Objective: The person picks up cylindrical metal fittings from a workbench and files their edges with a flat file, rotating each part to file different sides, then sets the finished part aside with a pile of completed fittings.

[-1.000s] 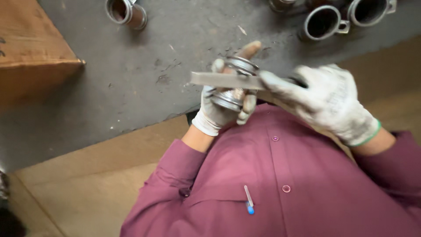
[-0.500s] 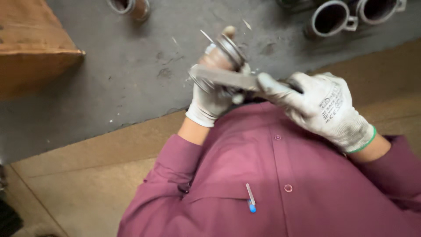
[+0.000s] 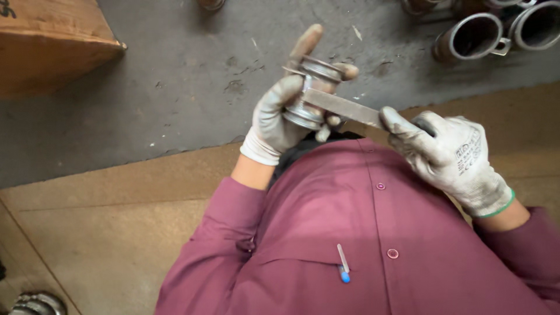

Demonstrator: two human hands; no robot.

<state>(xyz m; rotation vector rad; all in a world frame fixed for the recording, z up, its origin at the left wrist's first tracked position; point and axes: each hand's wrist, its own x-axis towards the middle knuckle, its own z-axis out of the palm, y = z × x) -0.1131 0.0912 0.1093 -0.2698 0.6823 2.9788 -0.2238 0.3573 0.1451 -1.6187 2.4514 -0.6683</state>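
My left hand (image 3: 280, 116), in a grey work glove, grips a short round metal fitting (image 3: 314, 90) with flanged ends, held up in front of my chest. My right hand (image 3: 449, 154), also gloved, holds the handle end of a flat metal file (image 3: 344, 108). The file's blade lies across the side of the fitting, touching it. Both hands are above my maroon shirt (image 3: 361, 233), over a dark grey mat (image 3: 175, 81).
A cardboard box (image 3: 52, 41) sits at the upper left. Several metal cup-like fittings with handles (image 3: 472, 38) lie on the mat at the upper right. Another metal part (image 3: 35, 303) shows at the bottom left corner on the tan floor.
The file has been drawn to the right across the fitting, with my right hand moving right and lower. My left hand has turned the fitting more upright.
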